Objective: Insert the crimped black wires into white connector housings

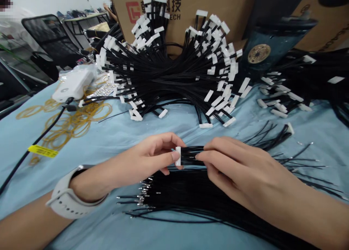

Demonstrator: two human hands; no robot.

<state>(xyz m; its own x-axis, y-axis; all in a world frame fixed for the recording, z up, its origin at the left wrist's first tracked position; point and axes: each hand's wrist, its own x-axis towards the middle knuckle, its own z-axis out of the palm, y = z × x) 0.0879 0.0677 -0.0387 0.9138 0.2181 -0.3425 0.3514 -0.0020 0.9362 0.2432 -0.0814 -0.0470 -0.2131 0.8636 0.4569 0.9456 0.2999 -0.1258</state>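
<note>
My left hand [152,157] pinches a small white plastic connector [178,156] between thumb and fingers. My right hand [234,166] grips a thin bunch of black wires [192,155] just beside that connector, and the wires seem to lead into it. Under both hands lies a loose bundle of black wires [185,192] with bare crimped metal terminals at its left end. A white sports watch [72,193] sits on my left wrist. Beyond my hands, a large fan of black wires with white connectors [169,75] spreads across the cloth.
A pale blue cloth [114,133] covers the table. On it lie yellow rubber bands [71,123], a white power bank [72,84] and a black cable with a yellow tag [43,151]. A cardboard box [191,10] stands behind. Another person's arm [109,12] shows far back.
</note>
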